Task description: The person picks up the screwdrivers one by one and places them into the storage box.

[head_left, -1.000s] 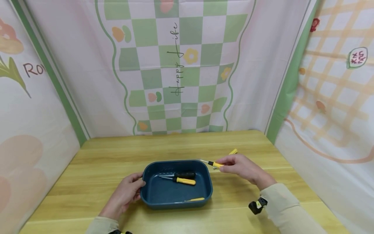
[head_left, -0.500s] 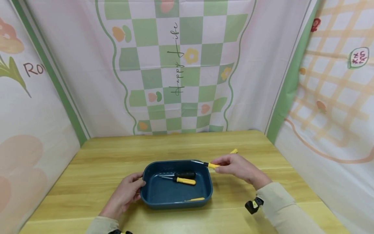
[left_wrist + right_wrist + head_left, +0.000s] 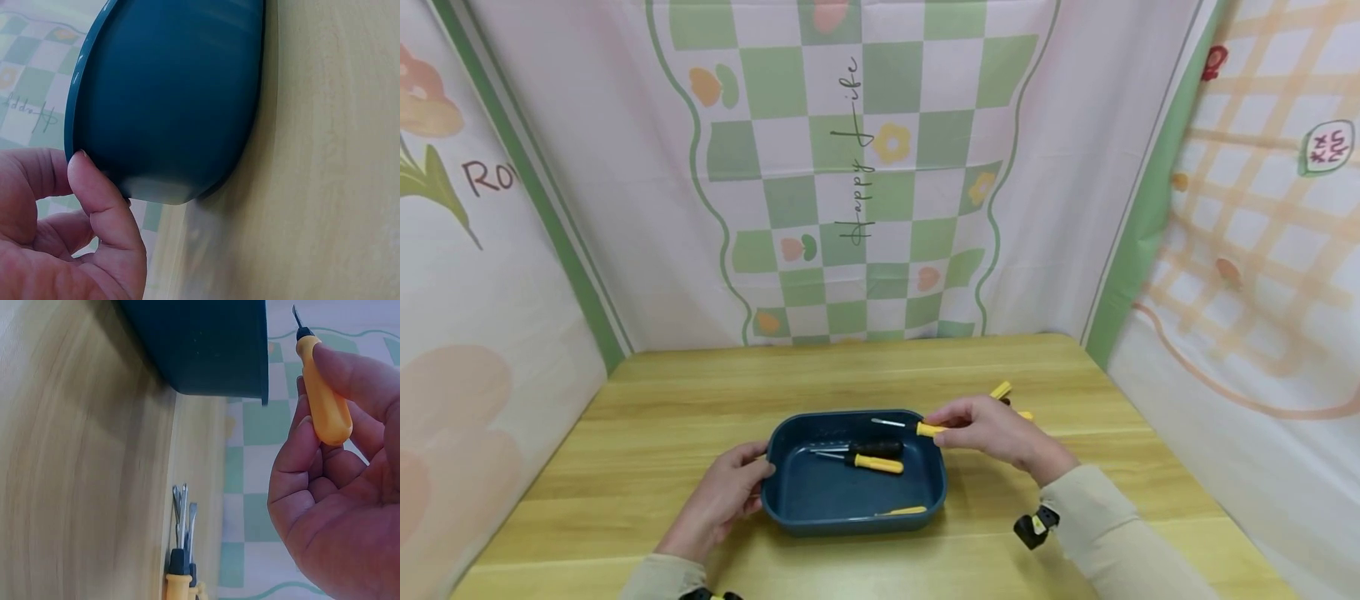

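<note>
Leftward over the past second, the right hand [image 3: 988,431] has carried a yellow screwdriver [image 3: 926,430], pinched between thumb and fingers, above the back right corner of the blue box [image 3: 850,528] — tip pointing left, long axis roughly along the box's long sides. Beyond the table's [image 3: 700,392] far edge, a checked cloth [image 3: 887,200] reads "Happy Life" sideways. The left hand [image 3: 726,492] grips the box's left rim. Inside lie a black screwdriver [image 3: 882,450], a yellow one [image 3: 878,464] and, near the front right corner, a yellow handle [image 3: 912,510]. Only the right wrist view shows the metal shafts of more screwdrivers [image 3: 179,569] right of the box.
</note>
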Available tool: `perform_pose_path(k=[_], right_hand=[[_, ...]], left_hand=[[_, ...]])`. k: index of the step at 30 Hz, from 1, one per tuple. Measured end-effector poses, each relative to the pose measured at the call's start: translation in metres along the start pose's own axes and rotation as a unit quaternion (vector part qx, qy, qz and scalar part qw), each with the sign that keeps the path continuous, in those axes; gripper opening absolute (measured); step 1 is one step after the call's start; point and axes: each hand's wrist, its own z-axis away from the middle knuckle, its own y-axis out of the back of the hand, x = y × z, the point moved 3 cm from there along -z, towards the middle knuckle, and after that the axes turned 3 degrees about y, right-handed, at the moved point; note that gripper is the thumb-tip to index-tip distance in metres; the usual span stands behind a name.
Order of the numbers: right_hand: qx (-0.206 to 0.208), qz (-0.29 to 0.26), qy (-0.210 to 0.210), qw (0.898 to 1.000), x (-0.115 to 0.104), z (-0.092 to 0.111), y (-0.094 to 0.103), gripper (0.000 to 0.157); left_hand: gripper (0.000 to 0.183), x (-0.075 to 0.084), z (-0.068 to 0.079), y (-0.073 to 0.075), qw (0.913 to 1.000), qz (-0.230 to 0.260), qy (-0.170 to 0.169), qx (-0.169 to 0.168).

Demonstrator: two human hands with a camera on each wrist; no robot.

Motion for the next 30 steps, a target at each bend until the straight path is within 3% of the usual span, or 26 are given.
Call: perform_pose_path(k=[14,30], right_hand=[[-0.011,0.04,-0.01,0.999,-0.01,-0.012,-0.016,0.035],[-0.032,0.059,0.016,0.998,-0.022,-0.023,-0.033,0.031]], left_hand=[[0.049,0.001,0.0,0.0,1.0,0.002,-0.001,-0.002],[0.049,0.001,0.001,0.0,1.0,0.006,-0.005,-0.003]])
